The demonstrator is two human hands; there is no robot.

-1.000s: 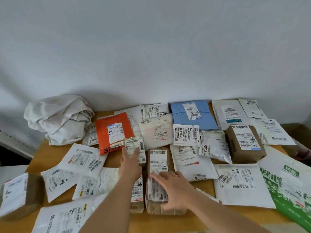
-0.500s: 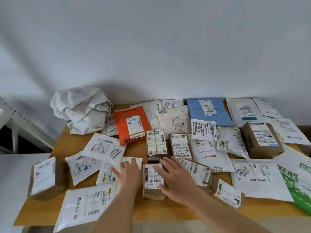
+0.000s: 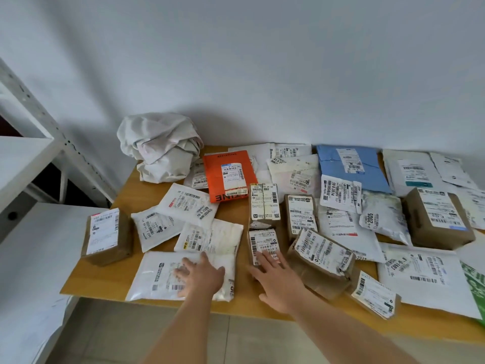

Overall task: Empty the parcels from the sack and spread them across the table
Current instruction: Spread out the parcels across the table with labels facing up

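Nearest the camera, the left hand [image 3: 202,278] lies flat with fingers spread on a large white plastic mailer bag [image 3: 183,275] at the front edge of the light wooden worktop [image 3: 126,261]; it presses rather than grips. The right hand [image 3: 275,279] is also open, its straight fingers resting on a small brown cardboard box with a white label [image 3: 263,245], holding nothing.

Just right of that box, a crumpled brown paper-wrapped parcel [image 3: 321,261] leans tilted against its neighbours, and a small labelled packet [image 3: 374,295] sits close to the front edge. Left, a brown cardboard carton [image 3: 106,236] stands at the corner.

Further back lie an orange flat envelope [image 3: 229,176], a blue plastic mailer [image 3: 351,166] and many white mailers, several overlapping. The crumpled white fabric sack [image 3: 160,147] rests slumped at the rear left against the wall, apparently emptied.

The spreading looks nearly finished. The risk: the slick mailer under the left hand overhangs the edge slightly, so a sideways push could slide it off, and nudging the small box could topple the tilted parcel onto the edge packet.
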